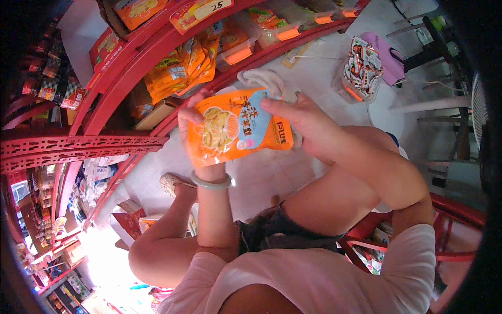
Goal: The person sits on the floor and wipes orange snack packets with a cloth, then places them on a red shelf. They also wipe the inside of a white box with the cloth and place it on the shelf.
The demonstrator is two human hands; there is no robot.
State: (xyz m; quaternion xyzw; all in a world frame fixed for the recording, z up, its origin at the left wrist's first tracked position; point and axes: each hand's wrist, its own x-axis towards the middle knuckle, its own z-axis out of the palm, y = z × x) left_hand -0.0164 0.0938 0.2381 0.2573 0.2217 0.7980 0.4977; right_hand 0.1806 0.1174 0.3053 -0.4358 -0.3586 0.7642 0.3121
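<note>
An orange plastic food packet (251, 127) with a blue panel and a picture of pale yellow food is held up in front of my chest. My left hand (190, 121) grips its left end, with fingers curled over the front; a pale bangle (211, 181) circles that wrist. At the packet's right end, my right hand (300, 117) lays its thumb across the printed face. A white cloth (264, 76) bunches in the right hand and sticks out behind the packet's top edge. The right fingers behind the packet are hidden.
Red metal shelving (129, 74) runs along the left and top. It bears a pile of similar orange packets (188, 68) and clear bins with orange handles (239, 55). A clear tub of white-and-red packets (362, 72) stands right, near a pink bag (386, 59). An open carton (127, 221) sits lower left.
</note>
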